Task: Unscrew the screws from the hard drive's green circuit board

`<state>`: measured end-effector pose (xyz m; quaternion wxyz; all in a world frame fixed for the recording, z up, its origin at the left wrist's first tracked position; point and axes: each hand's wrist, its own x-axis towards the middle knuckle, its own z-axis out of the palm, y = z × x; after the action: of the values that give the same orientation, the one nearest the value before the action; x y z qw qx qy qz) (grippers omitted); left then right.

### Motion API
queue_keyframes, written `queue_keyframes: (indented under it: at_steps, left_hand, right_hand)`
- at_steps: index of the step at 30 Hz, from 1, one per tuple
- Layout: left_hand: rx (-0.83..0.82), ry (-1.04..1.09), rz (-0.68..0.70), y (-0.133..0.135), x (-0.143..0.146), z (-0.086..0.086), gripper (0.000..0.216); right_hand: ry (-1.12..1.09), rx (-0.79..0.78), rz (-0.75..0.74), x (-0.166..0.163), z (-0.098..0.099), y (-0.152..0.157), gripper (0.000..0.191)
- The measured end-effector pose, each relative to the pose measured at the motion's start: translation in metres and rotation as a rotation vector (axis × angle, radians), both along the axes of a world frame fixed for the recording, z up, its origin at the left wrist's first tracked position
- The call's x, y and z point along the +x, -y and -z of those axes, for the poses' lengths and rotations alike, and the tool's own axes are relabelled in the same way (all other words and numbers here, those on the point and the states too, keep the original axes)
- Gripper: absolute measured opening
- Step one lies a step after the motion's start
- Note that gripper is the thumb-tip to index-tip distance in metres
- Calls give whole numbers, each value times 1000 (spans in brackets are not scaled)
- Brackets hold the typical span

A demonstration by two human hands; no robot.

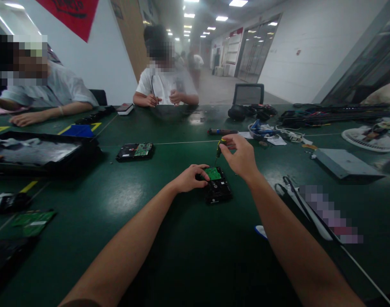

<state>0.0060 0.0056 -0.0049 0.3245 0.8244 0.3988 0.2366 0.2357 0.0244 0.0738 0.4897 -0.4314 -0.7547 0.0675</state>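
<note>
A black hard drive [219,190] with a green circuit board [213,173] on its upper face lies on the green table [169,238] in front of me. My left hand [192,178] grips its left side, fingers curled and thumb along the near part. In my right hand [241,157] is a yellow and black screwdriver [219,149], held upright between thumb and fingers. Its thin shaft points down to the far end of the circuit board; whether the tip sits in a screw is too small to tell.
A second hard drive [135,152] lies further left, near a large black tray [38,153]. Cables [262,130], a grey metal box [347,163] and a white fan grille [368,140] are at right. Two people sit across the table, one in a white shirt [166,85].
</note>
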Motion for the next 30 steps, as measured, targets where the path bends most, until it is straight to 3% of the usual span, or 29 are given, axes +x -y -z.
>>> queue_keyframes:
  at_steps: [30]
  left_hand:
    - [15, 20, 21, -2, -2, 3, 22]
  right_hand:
    - [-13, 10, -10, 0, 0, -1, 14]
